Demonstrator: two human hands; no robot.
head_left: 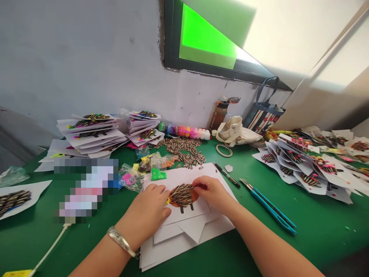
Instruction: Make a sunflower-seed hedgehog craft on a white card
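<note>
A white card [187, 215] lies on a stack of white cards on the green table. It bears an orange hedgehog shape [182, 195] covered with striped sunflower seeds. My left hand [150, 209], with a silver bracelet on the wrist, rests flat on the card at the shape's left edge. My right hand [210, 190] has its fingertips pinched at the shape's upper right edge; a seed may be between them, but it is too small to tell. A loose pile of sunflower seeds [184, 150] lies just beyond the cards.
Stacks of finished seed cards sit at the back left [92, 132] and right [302, 163]. A blue utility knife [271, 209] and a pen [227, 175] lie right of my hands. Small bags of coloured bits [135, 175], a tape ring [224, 150], bottle [219, 113] and bags stand behind.
</note>
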